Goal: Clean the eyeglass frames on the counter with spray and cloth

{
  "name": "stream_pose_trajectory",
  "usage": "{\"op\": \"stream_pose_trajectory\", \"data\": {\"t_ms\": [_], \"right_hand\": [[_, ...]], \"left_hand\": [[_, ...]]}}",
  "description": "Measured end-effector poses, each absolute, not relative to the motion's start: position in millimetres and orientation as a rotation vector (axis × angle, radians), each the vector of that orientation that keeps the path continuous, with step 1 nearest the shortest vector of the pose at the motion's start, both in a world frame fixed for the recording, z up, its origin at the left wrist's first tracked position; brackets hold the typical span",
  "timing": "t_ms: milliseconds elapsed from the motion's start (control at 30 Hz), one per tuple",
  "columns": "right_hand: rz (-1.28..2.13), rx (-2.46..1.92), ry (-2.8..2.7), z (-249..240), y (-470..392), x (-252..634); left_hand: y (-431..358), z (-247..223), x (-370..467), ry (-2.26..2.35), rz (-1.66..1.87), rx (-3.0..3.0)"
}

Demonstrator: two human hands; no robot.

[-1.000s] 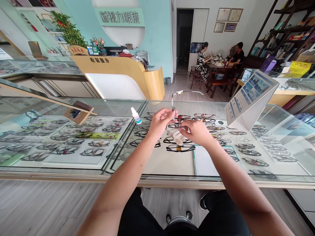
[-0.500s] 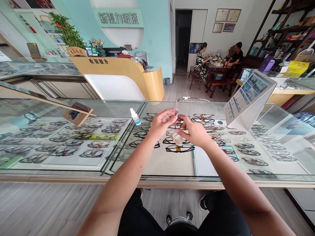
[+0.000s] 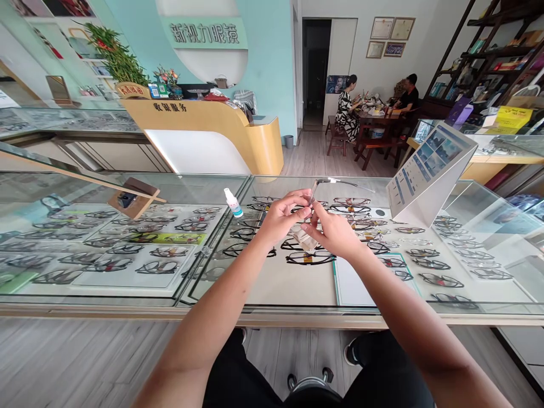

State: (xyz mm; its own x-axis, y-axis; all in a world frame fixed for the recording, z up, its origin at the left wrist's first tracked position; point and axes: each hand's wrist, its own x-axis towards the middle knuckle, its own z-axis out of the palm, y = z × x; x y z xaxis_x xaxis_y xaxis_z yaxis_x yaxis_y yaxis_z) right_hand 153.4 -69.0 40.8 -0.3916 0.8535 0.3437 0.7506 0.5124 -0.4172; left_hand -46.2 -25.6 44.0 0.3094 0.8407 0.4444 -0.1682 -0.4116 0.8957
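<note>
A pair of eyeglasses (image 3: pixel 313 191) is held up over the glass counter, one temple reaching out to the right with a small white tag on it. My left hand (image 3: pixel 284 216) pinches the frame between thumb and fingers. Closed fingers of my right hand (image 3: pixel 336 228) meet the same frame from the other side. Below them hangs a crumpled beige cloth (image 3: pixel 306 241), gathered at my right thumb and fingers; its upper part is hidden. A white spray bottle (image 3: pixel 233 203) with a blue label stands on the glass, left of my hands.
Under the glass top of the display counter (image 3: pixel 263 292) lie rows of eyeglasses. A wooden stand (image 3: pixel 134 198) is at the left and a slanted display board (image 3: pixel 433 170) at the right. Two people sit at a table (image 3: pixel 374 113) farther back.
The eyeglasses have turned and dipped slightly, their outstretched temple now lower and farther right. Both hands have shifted a little to the right, still together at the frame. The bottle stays put.
</note>
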Motion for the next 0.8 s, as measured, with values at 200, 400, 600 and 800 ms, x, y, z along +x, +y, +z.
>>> {"op": "stream_pose_trajectory", "data": {"t_ms": [200,400,600,800], "right_hand": [[0.257,-1.369,-2.255,43.6,-69.9,151.5],[0.244,-1.358,-2.259,43.2,-70.8,150.8],[0.231,-1.351,-2.250,39.7,-69.2,149.5],[0.252,-1.387,-2.233,42.9,-71.5,150.1]], "left_hand": [[-24.7,42.7,-45.2,0.629,1.279,1.603],[-27.1,43.7,-46.6,0.637,1.235,1.574],[-28.0,42.0,-48.5,0.669,1.189,1.571],[-23.7,40.3,-48.1,0.685,1.253,1.483]]}}
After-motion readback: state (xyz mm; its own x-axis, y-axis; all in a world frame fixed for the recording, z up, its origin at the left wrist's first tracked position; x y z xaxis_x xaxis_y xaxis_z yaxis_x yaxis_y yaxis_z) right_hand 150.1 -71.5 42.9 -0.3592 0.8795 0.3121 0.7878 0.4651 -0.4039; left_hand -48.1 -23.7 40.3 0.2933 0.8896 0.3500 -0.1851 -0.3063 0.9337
